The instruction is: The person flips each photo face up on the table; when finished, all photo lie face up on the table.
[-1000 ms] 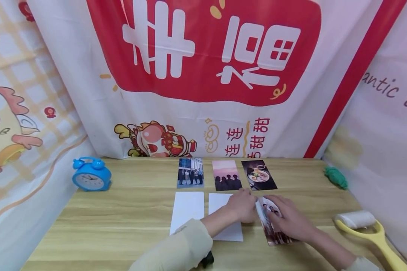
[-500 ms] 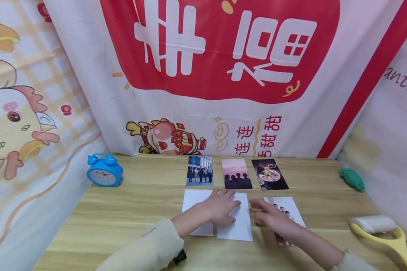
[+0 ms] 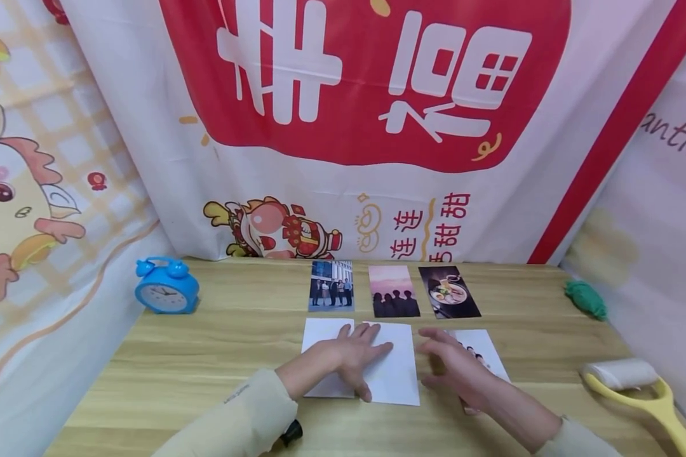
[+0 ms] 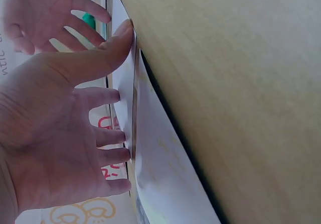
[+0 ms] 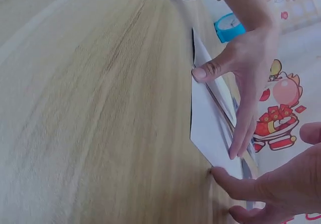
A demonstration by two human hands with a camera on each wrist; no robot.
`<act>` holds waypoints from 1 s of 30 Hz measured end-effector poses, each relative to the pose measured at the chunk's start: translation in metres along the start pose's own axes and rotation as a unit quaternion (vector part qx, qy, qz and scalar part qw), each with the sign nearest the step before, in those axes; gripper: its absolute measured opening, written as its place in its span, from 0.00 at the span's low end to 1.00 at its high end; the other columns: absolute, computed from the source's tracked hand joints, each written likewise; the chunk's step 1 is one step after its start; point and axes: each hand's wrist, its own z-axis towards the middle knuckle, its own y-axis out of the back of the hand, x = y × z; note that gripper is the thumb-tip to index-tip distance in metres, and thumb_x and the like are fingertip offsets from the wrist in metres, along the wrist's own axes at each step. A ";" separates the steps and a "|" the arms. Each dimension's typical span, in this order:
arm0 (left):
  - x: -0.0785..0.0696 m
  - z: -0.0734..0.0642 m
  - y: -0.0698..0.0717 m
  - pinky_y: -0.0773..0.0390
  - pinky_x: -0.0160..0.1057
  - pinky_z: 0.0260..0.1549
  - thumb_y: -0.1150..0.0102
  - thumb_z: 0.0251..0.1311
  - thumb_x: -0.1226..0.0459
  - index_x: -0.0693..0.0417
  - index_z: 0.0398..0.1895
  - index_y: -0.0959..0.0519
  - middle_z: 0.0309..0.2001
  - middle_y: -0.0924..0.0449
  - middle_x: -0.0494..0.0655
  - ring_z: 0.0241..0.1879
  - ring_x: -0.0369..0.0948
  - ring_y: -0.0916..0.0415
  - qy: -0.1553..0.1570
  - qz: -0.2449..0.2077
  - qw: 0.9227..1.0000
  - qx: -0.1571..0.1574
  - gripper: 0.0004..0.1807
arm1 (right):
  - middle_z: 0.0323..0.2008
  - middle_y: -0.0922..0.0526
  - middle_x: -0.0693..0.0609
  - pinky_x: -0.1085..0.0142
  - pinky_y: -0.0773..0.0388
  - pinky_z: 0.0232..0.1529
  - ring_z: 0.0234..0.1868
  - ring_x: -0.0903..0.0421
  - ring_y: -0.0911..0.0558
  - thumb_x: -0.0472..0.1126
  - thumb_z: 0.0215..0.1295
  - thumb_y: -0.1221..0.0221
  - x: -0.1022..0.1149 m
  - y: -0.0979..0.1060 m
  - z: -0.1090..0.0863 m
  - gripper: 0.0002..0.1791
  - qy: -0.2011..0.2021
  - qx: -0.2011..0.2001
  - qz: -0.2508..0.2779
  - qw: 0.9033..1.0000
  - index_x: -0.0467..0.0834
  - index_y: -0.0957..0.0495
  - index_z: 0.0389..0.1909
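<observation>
Two white cards lie side by side, face down, in the near row on the table. My left hand spreads its fingers over the seam between them, thumb at the near edge; in the right wrist view the thumb touches a white card. Right of them lies a photo card showing people on a white ground, partly covered by my right hand. That hand's fingers are loosely bent, hold nothing and point at the right edge of the white cards. The left wrist view shows my left palm with straight fingers.
Behind lie three photo cards: office group, pink sky silhouettes, food bowl. A blue alarm clock stands at left. At right are a green bundle and a lint roller. A printed cloth hangs behind.
My right hand has let go of the people photo and shifted left. My left hand, earlier curled at the right white card's edge, has moved left and spread over both white cards.
</observation>
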 end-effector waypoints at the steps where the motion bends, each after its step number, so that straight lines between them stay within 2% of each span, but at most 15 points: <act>1: 0.000 -0.001 0.000 0.53 0.62 0.83 0.24 0.50 0.39 0.30 0.83 0.47 0.87 0.58 0.50 0.86 0.52 0.58 0.001 -0.001 1.000 0.000 0.59 | 0.79 0.55 0.28 0.42 0.17 0.62 0.79 0.28 0.50 0.39 0.74 0.49 0.001 0.000 0.001 0.36 -0.007 0.001 0.015 1.000 0.35 0.47 0.79; 6: -0.001 -0.001 0.001 0.52 0.63 0.83 0.25 0.49 0.37 0.30 0.83 0.47 0.87 0.57 0.49 0.86 0.52 0.57 -0.002 0.008 1.000 -0.002 0.59 | 0.75 0.51 0.29 0.39 0.17 0.61 0.77 0.32 0.49 0.38 0.73 0.50 0.001 0.001 0.002 0.35 -0.021 0.001 0.070 0.997 0.32 0.48 0.77; 10: -0.002 0.001 0.001 0.51 0.63 0.83 0.25 0.48 0.37 0.29 0.83 0.47 0.86 0.57 0.49 0.86 0.52 0.56 -0.001 0.014 1.000 -0.006 0.60 | 0.72 0.46 0.33 0.35 0.20 0.62 0.73 0.35 0.46 0.39 0.74 0.53 0.001 0.001 0.002 0.33 -0.016 -0.003 0.091 0.996 0.32 0.47 0.75; 11: 0.001 0.006 -0.003 0.52 0.63 0.83 0.24 0.47 0.36 0.29 0.83 0.47 0.86 0.57 0.49 0.86 0.52 0.56 -0.003 0.013 1.000 -0.009 0.60 | 0.71 0.46 0.34 0.35 0.20 0.63 0.72 0.36 0.45 0.40 0.74 0.54 0.000 0.001 0.002 0.32 -0.016 -0.004 0.094 0.995 0.32 0.47 0.75; 14: 0.001 0.006 -0.004 0.51 0.63 0.83 0.24 0.46 0.36 0.29 0.83 0.47 0.86 0.56 0.50 0.85 0.52 0.56 -0.001 0.015 1.000 -0.012 0.61 | 0.68 0.43 0.35 0.37 0.19 0.62 0.68 0.38 0.40 0.40 0.75 0.54 -0.002 0.002 0.004 0.31 -0.015 -0.003 0.095 0.995 0.33 0.47 0.73; 17: 0.002 0.004 -0.004 0.51 0.64 0.82 0.24 0.46 0.37 0.29 0.83 0.46 0.86 0.55 0.50 0.85 0.53 0.55 -0.001 0.014 1.000 -0.016 0.60 | 0.70 0.41 0.31 0.39 0.20 0.64 0.69 0.35 0.35 0.42 0.76 0.53 -0.004 0.003 0.006 0.31 -0.018 0.008 0.090 0.996 0.33 0.47 0.74; 18: -0.001 0.000 0.000 0.50 0.63 0.83 0.24 0.47 0.37 0.30 0.83 0.46 0.86 0.55 0.50 0.85 0.52 0.55 0.002 0.014 1.000 -0.014 0.60 | 0.71 0.41 0.30 0.40 0.20 0.65 0.70 0.33 0.33 0.42 0.76 0.53 -0.005 0.004 0.007 0.32 -0.018 0.015 0.086 0.996 0.33 0.48 0.75; 22: -0.001 0.000 -0.001 0.50 0.64 0.82 0.24 0.47 0.37 0.30 0.83 0.46 0.86 0.55 0.49 0.85 0.52 0.54 -0.001 0.017 1.000 -0.015 0.59 | 0.76 0.42 0.24 0.42 0.20 0.66 0.73 0.29 0.30 0.41 0.77 0.53 -0.009 0.007 0.009 0.33 -0.011 0.034 0.080 0.996 0.30 0.51 0.75; 26: -0.002 -0.001 -0.001 0.50 0.63 0.82 0.25 0.48 0.35 0.29 0.83 0.46 0.86 0.54 0.49 0.85 0.52 0.53 -0.002 0.024 1.000 -0.016 0.59 | 0.75 0.42 0.23 0.46 0.18 0.65 0.69 0.34 0.24 0.39 0.77 0.51 -0.015 0.010 0.010 0.34 0.000 0.038 0.085 0.996 0.28 0.52 0.75; 30: -0.004 0.001 -0.002 0.51 0.63 0.83 0.26 0.49 0.35 0.30 0.83 0.47 0.86 0.54 0.50 0.85 0.52 0.53 -0.001 0.011 1.000 -0.020 0.59 | 0.74 0.37 0.24 0.52 0.17 0.65 0.63 0.45 0.18 0.39 0.77 0.48 -0.020 0.014 0.010 0.34 0.009 0.039 0.077 0.996 0.28 0.51 0.74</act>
